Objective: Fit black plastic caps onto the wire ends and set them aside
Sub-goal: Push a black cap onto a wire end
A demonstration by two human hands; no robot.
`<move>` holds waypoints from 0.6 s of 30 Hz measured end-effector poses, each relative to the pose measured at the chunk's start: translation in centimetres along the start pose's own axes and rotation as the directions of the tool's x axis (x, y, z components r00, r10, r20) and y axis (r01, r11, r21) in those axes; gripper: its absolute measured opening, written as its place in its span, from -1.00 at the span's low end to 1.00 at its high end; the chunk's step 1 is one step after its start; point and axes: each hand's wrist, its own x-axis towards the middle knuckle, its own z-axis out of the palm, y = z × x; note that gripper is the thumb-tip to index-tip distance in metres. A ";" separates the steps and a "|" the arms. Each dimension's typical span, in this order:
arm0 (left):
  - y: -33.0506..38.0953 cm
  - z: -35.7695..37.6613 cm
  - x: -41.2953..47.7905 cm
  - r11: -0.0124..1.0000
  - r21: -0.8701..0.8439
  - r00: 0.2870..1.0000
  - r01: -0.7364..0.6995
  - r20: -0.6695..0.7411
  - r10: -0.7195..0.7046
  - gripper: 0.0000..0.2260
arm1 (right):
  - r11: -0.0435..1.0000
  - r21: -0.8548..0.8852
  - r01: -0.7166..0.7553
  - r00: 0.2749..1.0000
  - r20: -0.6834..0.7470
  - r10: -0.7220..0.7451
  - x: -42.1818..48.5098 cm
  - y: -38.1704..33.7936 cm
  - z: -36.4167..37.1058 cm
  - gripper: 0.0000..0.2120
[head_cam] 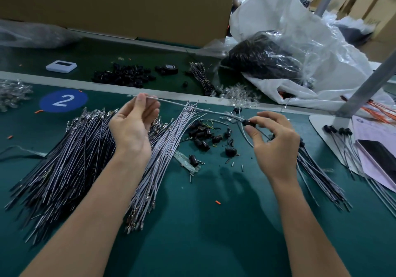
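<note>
Green bench mat [203, 223] fills the frame. Left hand [132, 124] pinches 1 wire [171, 102] at upper centre; right hand [272, 141] pinches a black cap [248, 123] at its end, centre right. Capping looks underway; next, seat it fully.

The end of the wire [169, 101] is hidden inside the black cap [248, 123].
</note>
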 end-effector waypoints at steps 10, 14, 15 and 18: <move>1.0 -0.7 1.1 0.990 -0.080 0.965 -0.120 -0.243 0.098 -0.96 | 0.903 0.339 -0.265 0.964 0.092 0.249 0.5 0.3 -0.7 -0.87; 1.0 -0.6 1.3 0.989 -0.069 0.953 -0.134 -0.282 0.110 -0.91 | 0.678 0.637 -0.367 0.929 0.212 0.303 0.6 -0.2 -1.2 -0.91; 0.9 -0.5 1.3 0.990 -0.054 0.955 -0.129 -0.278 0.109 -0.90 | 0.597 0.710 -0.374 0.924 0.231 0.304 0.7 -0.4 -1.4 -0.93; 0.7 -0.5 1.1 0.993 -0.057 0.978 -0.105 -0.187 0.093 -0.85 | 0.242 0.896 -0.372 0.918 0.317 0.236 1.0 -0.8 -1.9 -0.92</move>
